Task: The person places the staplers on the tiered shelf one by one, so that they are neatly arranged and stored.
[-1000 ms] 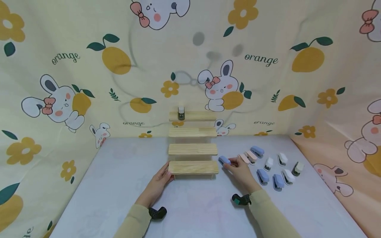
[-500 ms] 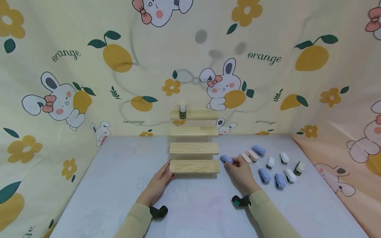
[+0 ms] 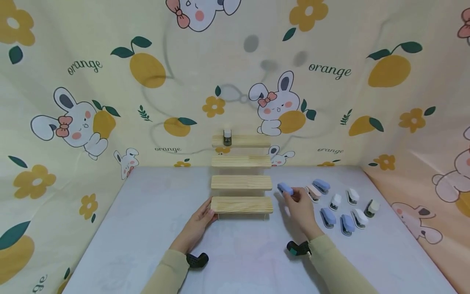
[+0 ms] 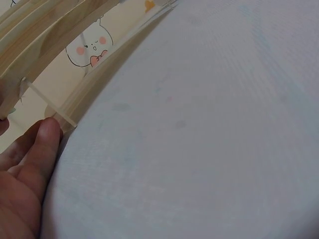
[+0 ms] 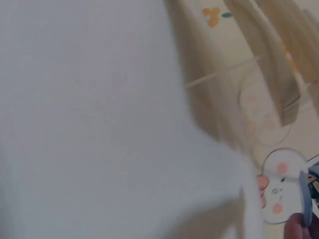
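My right hand (image 3: 302, 209) pinches a small blue stapler (image 3: 284, 188) between thumb and fingers, just off the right end of a wooden tiered stand (image 3: 241, 204). In the right wrist view, part of that stapler (image 5: 306, 196) and a fingertip show at the lower right edge. My left hand (image 3: 196, 224) holds the left end of the stand's lowest step, its fingers beside a thin clear leg (image 4: 52, 104) in the left wrist view. On the top step, toward its left, stands a white-and-dark stapler (image 3: 227, 138).
Several small staplers lie right of my right hand: blue ones (image 3: 328, 217), white ones (image 3: 360, 219), a pink one (image 3: 313, 193) and a white-and-dark one (image 3: 372, 208). A patterned cloth (image 3: 183, 90) forms the back and sides around the pale table (image 3: 154, 228).
My right hand has lifted the blue stapler slightly up and to the right. My left hand stays on the stand. The head view has shifted a little.
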A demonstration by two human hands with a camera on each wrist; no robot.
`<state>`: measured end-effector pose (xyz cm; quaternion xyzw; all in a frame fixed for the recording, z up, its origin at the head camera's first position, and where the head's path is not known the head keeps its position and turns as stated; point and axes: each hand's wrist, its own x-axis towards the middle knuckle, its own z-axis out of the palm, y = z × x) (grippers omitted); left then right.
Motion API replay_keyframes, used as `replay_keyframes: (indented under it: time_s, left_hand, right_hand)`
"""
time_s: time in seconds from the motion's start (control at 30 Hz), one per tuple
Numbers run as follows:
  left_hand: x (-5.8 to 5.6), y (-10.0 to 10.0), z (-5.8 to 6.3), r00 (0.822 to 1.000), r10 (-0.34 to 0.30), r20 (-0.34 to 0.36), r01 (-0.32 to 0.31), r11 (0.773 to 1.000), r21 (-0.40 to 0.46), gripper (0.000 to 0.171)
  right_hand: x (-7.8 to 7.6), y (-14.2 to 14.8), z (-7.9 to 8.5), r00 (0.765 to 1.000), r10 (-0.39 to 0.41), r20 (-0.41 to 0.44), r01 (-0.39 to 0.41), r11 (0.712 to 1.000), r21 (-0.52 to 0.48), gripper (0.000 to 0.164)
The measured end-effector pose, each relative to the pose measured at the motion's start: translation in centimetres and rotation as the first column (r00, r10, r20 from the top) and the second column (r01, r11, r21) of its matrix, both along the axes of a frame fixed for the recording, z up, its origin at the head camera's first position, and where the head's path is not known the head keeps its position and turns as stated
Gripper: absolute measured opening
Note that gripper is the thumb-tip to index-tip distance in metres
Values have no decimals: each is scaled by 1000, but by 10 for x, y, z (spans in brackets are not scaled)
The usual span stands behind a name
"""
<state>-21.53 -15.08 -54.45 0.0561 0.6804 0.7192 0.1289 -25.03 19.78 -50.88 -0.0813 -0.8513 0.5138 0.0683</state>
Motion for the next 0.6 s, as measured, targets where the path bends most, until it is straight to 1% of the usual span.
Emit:
replay_keyframes:
  time_s: [0.17, 0.33, 0.47, 0.6]
  left_hand:
    - [-1, 0, -1, 1000, 5, 5, -5, 1000, -17, 60]
    - [-2, 0, 0, 1000, 13, 12, -13, 999, -36, 61]
    - [-2, -1, -1, 1000, 9, 7, -9, 1000, -25, 61]
    - [-2, -1, -2, 1000, 2, -1, -2, 1000, -11, 60]
  right_hand:
    - [0, -7, 16, 990, -38, -136, 36, 999, -18, 47]
    - [0, -15, 36, 974, -59, -216, 55, 998, -26, 41]
    - [-3, -22, 47, 955, -57, -292, 53, 998, -22, 39]
    - [-8, -32, 58, 931, -28, -363, 30, 1000, 1, 38]
